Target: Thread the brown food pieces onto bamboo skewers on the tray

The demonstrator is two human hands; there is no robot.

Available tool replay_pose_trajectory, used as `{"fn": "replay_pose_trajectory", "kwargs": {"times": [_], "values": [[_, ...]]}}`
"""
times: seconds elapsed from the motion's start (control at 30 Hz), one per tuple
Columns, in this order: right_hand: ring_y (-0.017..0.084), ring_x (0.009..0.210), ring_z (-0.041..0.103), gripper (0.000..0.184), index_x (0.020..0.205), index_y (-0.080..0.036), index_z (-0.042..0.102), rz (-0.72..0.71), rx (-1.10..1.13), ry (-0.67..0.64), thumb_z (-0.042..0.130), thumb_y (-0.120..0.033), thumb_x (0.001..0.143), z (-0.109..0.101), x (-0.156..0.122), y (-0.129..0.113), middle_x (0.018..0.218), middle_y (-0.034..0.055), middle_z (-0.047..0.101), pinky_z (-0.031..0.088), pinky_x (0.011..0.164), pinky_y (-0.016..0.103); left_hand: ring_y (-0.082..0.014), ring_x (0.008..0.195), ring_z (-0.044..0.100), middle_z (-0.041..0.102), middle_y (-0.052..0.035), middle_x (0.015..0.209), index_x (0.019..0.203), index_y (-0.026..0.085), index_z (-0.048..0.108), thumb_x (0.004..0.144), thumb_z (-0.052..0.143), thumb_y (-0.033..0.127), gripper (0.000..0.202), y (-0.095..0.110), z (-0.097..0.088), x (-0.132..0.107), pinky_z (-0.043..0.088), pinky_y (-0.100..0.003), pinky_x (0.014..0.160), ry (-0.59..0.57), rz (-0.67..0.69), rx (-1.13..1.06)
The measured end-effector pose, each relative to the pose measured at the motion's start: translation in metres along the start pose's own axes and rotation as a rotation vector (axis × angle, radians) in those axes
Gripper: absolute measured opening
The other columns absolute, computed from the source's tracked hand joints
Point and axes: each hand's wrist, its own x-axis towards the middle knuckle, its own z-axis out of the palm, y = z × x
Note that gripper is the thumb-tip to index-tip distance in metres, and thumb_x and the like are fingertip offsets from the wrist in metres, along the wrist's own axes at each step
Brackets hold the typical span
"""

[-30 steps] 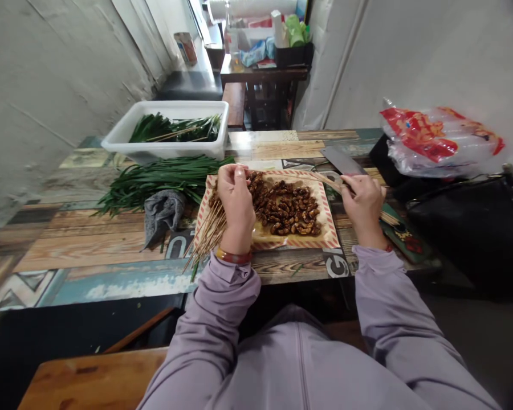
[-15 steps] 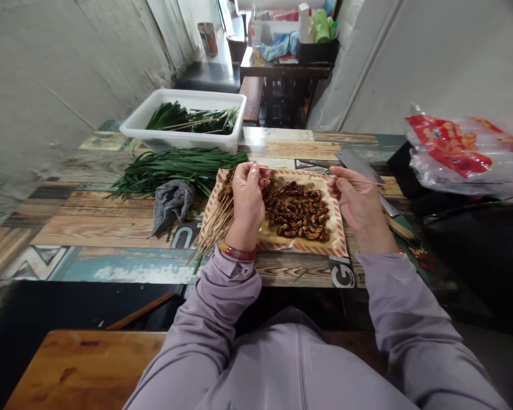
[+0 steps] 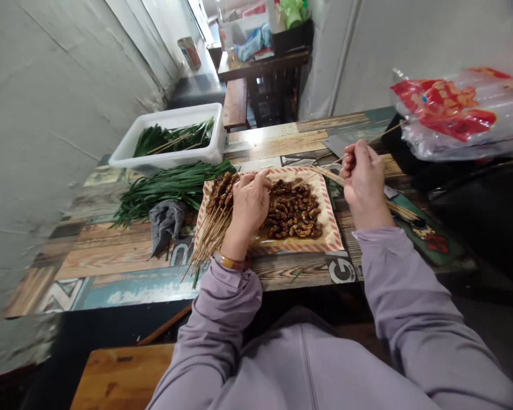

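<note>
My left hand is low over a paper-lined tray with a red-striped rim. Its fingers curl down at the brown pieces, and what they hold, if anything, is hidden. My right hand is raised past the tray's right side, closed on a thin wooden skewer that slants down leftward. Glossy dark-brown segmented pieces, resembling insect pupae, lie loose in the tray. Left of my left hand, loaded skewers are stacked, bare sticks toward me. More bare sticks lie at the tray's right edge.
Long green leaves and a grey cloth lie left of the tray. Behind stands a white tub of greens. A wide blade and a green board are on the right, near plastic bags.
My left hand has gone from a raised pinch down to the brown pieces. My right hand has turned and risen, its skewer now slanting upward to the right. The view has tilted.
</note>
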Motion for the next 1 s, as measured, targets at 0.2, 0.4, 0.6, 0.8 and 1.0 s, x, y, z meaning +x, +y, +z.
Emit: {"fn": "replay_pose_trajectory", "kwargs": {"times": [0.2, 0.4, 0.6, 0.8, 1.0], "values": [[0.007, 0.044, 0.038, 0.042, 0.06, -0.022, 0.06, 0.028, 0.043, -0.016, 0.07, -0.059, 0.075, 0.006, -0.003, 0.001, 0.052, -0.0053, 0.046, 0.028, 0.038, 0.023, -0.0233, 0.114, 0.052, 0.073, -0.0066, 0.102, 0.137, 0.015, 0.049, 0.086, 0.038, 0.009, 0.052, -0.008, 0.009, -0.002, 0.029, -0.045, 0.108, -0.166, 0.089, 0.086], [0.005, 0.04, 0.034, 0.04, 0.062, -0.021, 0.06, 0.138, 0.126, -0.23, 0.073, -0.057, 0.074, 0.008, -0.011, -0.002, 0.051, -0.0061, 0.045, 0.022, 0.035, 0.021, -0.0252, 0.121, 0.05, 0.074, -0.0074, 0.105, 0.139, 0.016, 0.048, 0.087, 0.038, 0.011, 0.053, -0.008, 0.012, -0.004, 0.017, -0.052, 0.116, -0.184, 0.052, 0.21], [0.005, 0.041, 0.04, 0.044, 0.065, -0.022, 0.059, 0.136, 0.06, -0.258, 0.07, -0.064, 0.073, 0.01, -0.016, -0.002, 0.054, -0.0051, 0.048, 0.025, 0.036, 0.021, -0.0268, 0.123, 0.05, 0.073, -0.0108, 0.106, 0.14, 0.014, 0.048, 0.087, 0.039, 0.011, 0.054, -0.008, 0.014, -0.004, 0.012, -0.056, 0.117, -0.141, -0.026, 0.241], [0.007, 0.042, 0.041, 0.044, 0.065, -0.023, 0.059, 0.143, 0.019, -0.267, 0.068, -0.065, 0.074, 0.009, -0.015, -0.001, 0.057, -0.0035, 0.051, 0.025, 0.038, 0.023, -0.0249, 0.128, 0.047, 0.073, -0.0076, 0.111, 0.137, 0.018, 0.05, 0.089, 0.039, 0.012, 0.05, -0.007, 0.011, -0.002, 0.011, -0.055, 0.117, -0.111, -0.019, 0.131], [0.007, 0.043, 0.04, 0.042, 0.066, -0.023, 0.06, 0.146, 0.05, -0.222, 0.068, -0.064, 0.075, 0.005, -0.011, -0.004, 0.058, -0.0032, 0.052, 0.025, 0.036, 0.022, -0.0194, 0.111, 0.059, 0.074, -0.006, 0.102, 0.131, 0.019, 0.054, 0.091, 0.043, 0.017, 0.041, 0.0, -0.008, -0.014, 0.036, -0.042, 0.107, 0.181, -0.122, -0.241]]}}
